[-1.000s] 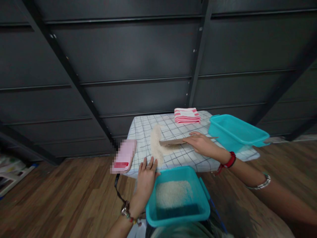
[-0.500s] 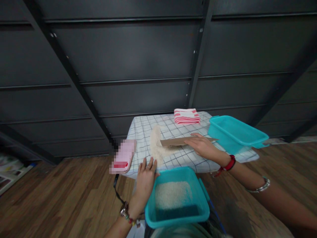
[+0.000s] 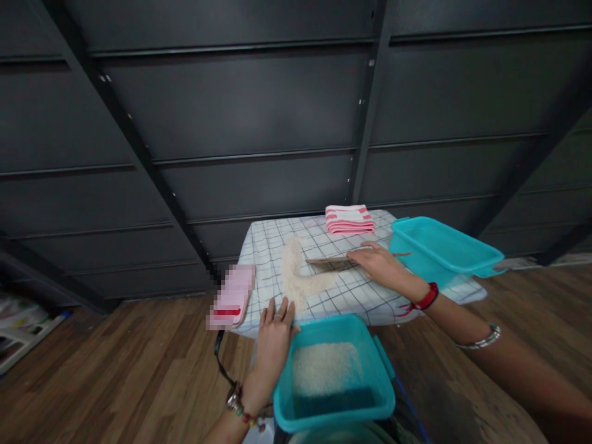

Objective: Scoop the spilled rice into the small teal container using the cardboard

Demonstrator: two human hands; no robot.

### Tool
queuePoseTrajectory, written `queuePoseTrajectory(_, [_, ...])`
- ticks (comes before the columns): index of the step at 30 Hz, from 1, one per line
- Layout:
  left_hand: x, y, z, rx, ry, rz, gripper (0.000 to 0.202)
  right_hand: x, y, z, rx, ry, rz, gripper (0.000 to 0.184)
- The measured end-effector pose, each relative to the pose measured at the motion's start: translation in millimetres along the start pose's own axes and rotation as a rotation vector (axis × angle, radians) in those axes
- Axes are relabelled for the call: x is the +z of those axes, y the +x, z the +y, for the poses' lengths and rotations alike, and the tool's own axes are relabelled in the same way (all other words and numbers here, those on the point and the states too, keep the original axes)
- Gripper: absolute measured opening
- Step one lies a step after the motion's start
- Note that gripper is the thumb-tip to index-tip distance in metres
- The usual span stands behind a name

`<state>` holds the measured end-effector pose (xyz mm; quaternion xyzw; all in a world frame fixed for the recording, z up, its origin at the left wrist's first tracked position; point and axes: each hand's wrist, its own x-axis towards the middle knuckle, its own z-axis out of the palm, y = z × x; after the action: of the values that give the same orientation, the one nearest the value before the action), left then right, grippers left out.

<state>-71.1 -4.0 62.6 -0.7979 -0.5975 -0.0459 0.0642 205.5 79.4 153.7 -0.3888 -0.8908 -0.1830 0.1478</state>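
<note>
Loose off-white rice-like grain (image 3: 293,280), one spill, lay in a rough L on a white cloth with a dark grid check (image 3: 266,246), left of centre. Flat brown cardboard-like strip (image 3: 326,264), one, stood just beyond the L's right branch; whether its lower edge touched the cloth could not be told. Handling, as judged: best worked with that edge flush and level, in short light strokes, lest grain scatter or the cloth ruck. Right hand (image 3: 377,265), palm down, thumb and fingers pinching the strip from above, forearm slanting in from lower right. Left hand (image 3: 272,339), fingers lightly spread, palm down, at the cloth's near edge; fingertips beside the spill, contact uncertain. Turquoise square plastic tub (image 3: 333,330), one, below the near edge, more grain within, just beside the left thumb. Turquoise rectangular plastic bin (image 3: 430,265), one, far right. Pink-and-white striped folded towel (image 3: 349,220), one, rear. Pink flat object (image 3: 235,290), blurred, at left.
</note>
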Motion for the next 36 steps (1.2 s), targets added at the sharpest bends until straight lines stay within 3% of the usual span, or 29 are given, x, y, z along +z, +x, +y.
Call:
queuePoseTrajectory(6, [1.7, 0.2, -0.3, 0.008, -0.005, 0.031, 0.047, -11.4, -23.7, -8.1, -0.102, 0.046, 0.037, 0.048])
queuePoseTrajectory(12, [5.1, 0.1, -1.8, 0.01, -0.001, 0.046, 0.046, -13.6, -32.8, 5.8, -0.014, -0.052, 0.059, 0.05])
queuePoseTrajectory(16, [4.5, 0.0, -1.6, 0.014, -0.001, 0.058, 0.046, -10.9, -38.5, 2.0, -0.022, -0.077, 0.023, 0.045])
queuePoseTrajectory(20, [-0.3, -0.1, 0.3, 0.004, 0.013, 0.037, 0.046, -19.8, -46.8, -4.7, -0.061, -0.048, 0.069, 0.042])
queuePoseTrajectory(25, [-5.5, 0.3, 2.1, -0.007, 0.022, 0.004, 0.047, -28.6, -51.9, -0.5, 0.009, -0.094, 0.127, 0.043])
queuePoseTrajectory(28, [-6.1, 0.6, 2.2, -0.003, 0.037, 0.008, 0.046, -24.0, -52.7, 0.8, 0.039, -0.128, 0.092, 0.044])
queuePoseTrajectory(31, [-5.8, 0.6, 2.0, -0.003, 0.037, 0.005, 0.046, -19.5, -53.6, -5.7, 0.015, -0.12, 0.069, 0.045])
queuePoseTrajectory(36, [-4.6, 0.6, 1.9, -0.006, 0.01, 0.006, 0.048, -27.8, -54.9, -23.9, -0.079, -0.108, 0.176, 0.042])
